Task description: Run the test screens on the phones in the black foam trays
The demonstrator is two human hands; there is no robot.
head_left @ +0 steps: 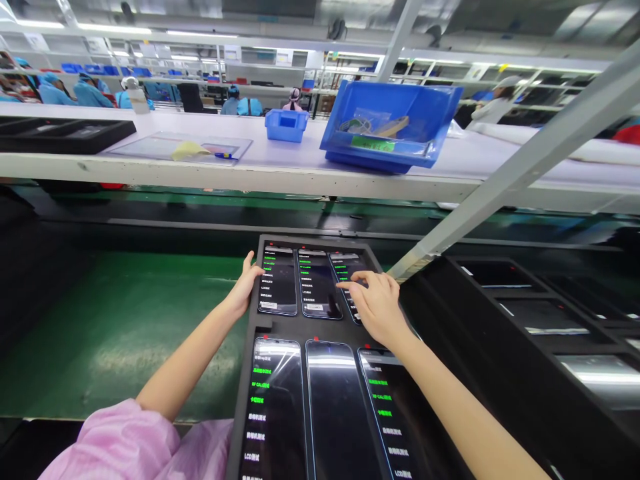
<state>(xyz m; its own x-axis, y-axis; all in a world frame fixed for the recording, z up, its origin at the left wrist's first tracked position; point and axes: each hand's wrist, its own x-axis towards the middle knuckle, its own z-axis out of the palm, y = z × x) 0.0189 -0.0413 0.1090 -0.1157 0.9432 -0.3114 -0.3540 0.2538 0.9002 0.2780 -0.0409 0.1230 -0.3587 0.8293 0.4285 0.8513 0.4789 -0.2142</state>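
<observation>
A black foam tray (295,328) holds two rows of three smartphones in front of me. My left hand (245,283) grips the tray's left edge, thumb near the far-left phone (277,293). Over the far-right phone (340,259) is my right hand (377,303), holding nothing; its index finger points at the screen and the other fingers are bent. I cannot tell whether the fingertip touches the glass. Green and white text lists show on most screens, including the far-middle phone (320,293). The near-middle phone (335,407) has a dark screen. My right forearm partly covers the near-right phone (387,407).
Beneath the tray runs a green conveyor surface (125,320). A slanted metal post (480,200) rises right of my hand. More trays of phones (540,313) lie right. On the shelf stand blue bins (390,120) and a blue pen (225,156). Co-workers sit far back.
</observation>
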